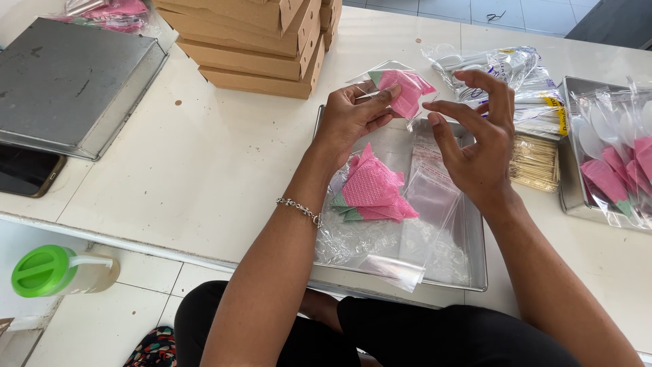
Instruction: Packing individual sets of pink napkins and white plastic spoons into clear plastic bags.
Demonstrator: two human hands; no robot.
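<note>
My left hand [354, 117] pinches a small clear bag holding a folded pink napkin [406, 90], raised above a metal tray [475, 265]. My right hand [479, 139] hovers just right of the bag, fingers spread and curled, holding nothing. Below my hands a stack of folded pink napkins with green edges [373, 194] lies in the tray beside several empty clear bags [431, 197].
Stacked brown cardboard boxes [261, 44] stand at the back. An upturned metal tray [64, 81] and a phone [27, 173] lie at left. At right are bagged white plastic spoons [499, 64], a toothpick bundle [534, 162] and a tray of packed sets [611, 153]. A green-lidded bottle [58, 270] sits on the floor.
</note>
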